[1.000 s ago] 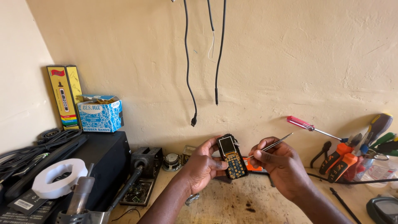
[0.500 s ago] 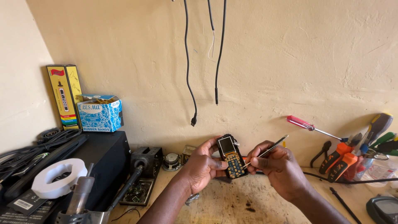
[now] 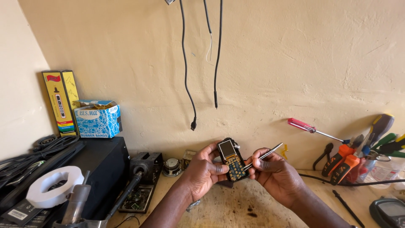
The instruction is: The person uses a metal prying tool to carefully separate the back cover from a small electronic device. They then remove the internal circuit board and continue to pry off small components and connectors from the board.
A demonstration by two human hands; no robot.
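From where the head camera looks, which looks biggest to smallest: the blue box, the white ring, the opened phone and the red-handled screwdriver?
1. White ring, though it lies nearer the camera.
2. Blue box, close to the ring.
3. Red-handled screwdriver, long but thin.
4. Opened phone, held in the left hand; similar to the screwdriver, so unsure.

Bare forearms, no sleeves, no rings

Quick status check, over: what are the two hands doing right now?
Left hand grips an opened small phone, circuit board showing. Right hand holds metal tweezers, tips at the board. Nothing between hands and phone.
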